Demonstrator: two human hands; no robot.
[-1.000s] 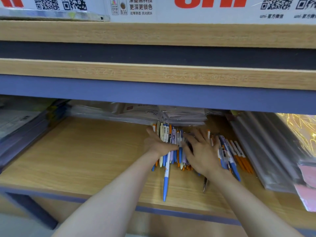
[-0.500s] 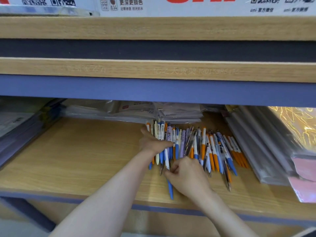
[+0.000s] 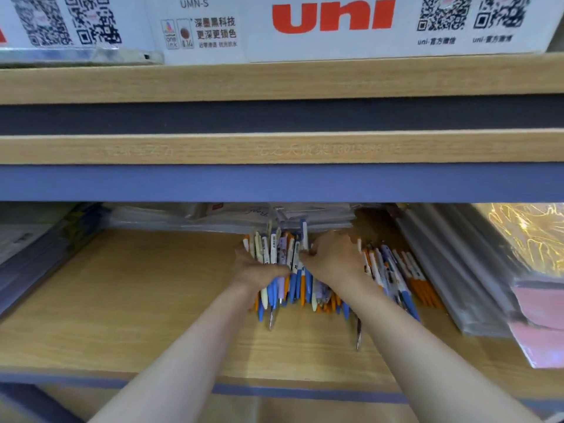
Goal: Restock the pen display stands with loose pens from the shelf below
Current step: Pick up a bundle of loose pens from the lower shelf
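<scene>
Loose pens lie on the lower wooden shelf point(image 3: 137, 300), white barrels with blue, orange and purple grips. My left hand point(image 3: 254, 271) grips a bundle of pens point(image 3: 282, 264) from the left, thumb curled over their middle. My right hand point(image 3: 331, 261) pinches the top of a pen in that bundle and covers part of the pile. More loose pens point(image 3: 396, 276) fan out to the right of my right wrist. A single pen point(image 3: 358, 332) lies apart near the front. The display stands are out of view.
Clear plastic sleeves point(image 3: 451, 270) and a pink pack point(image 3: 540, 325) are stacked at the right. Flat plastic packets point(image 3: 232, 215) lie at the back, more folders point(image 3: 33, 254) at the left. A white uni box point(image 3: 332, 25) sits on the shelf above.
My right hand moved from the front of the pile back up to the bundle's top. The long blue pen that lay forward has joined the bundle in my left hand.
</scene>
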